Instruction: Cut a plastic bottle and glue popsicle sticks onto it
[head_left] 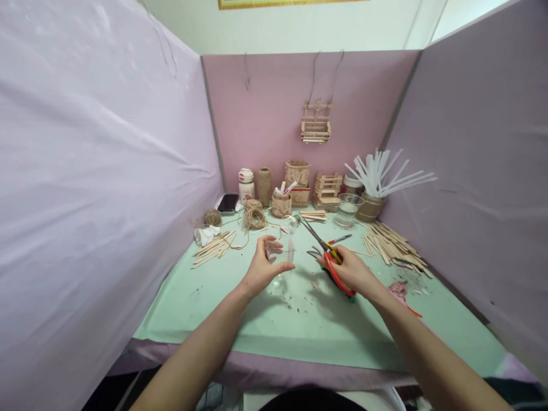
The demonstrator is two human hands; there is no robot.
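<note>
My left hand [266,264] is curled around a clear plastic piece [291,250], like a cup or a cut bottle, held above the table. Its outline is faint. In my right hand [351,269] is a pair of scissors [315,235] with long dark blades and yellow near the handle, pointing up and left. Red handles [336,275] show beneath the fingers, and short curved jaws [314,253] lie just below the scissors. I cannot tell whether that second tool is gripped too or rests on the table. Dark crumbs [295,305] are scattered below the plastic.
Twine [254,217], a phone [228,203] and wooden sticks [214,248] lie at left. Along the back stand a jar [246,187], a pen holder [281,205] and a water cup [347,212]. At right are white strips [377,174] and more sticks [396,246].
</note>
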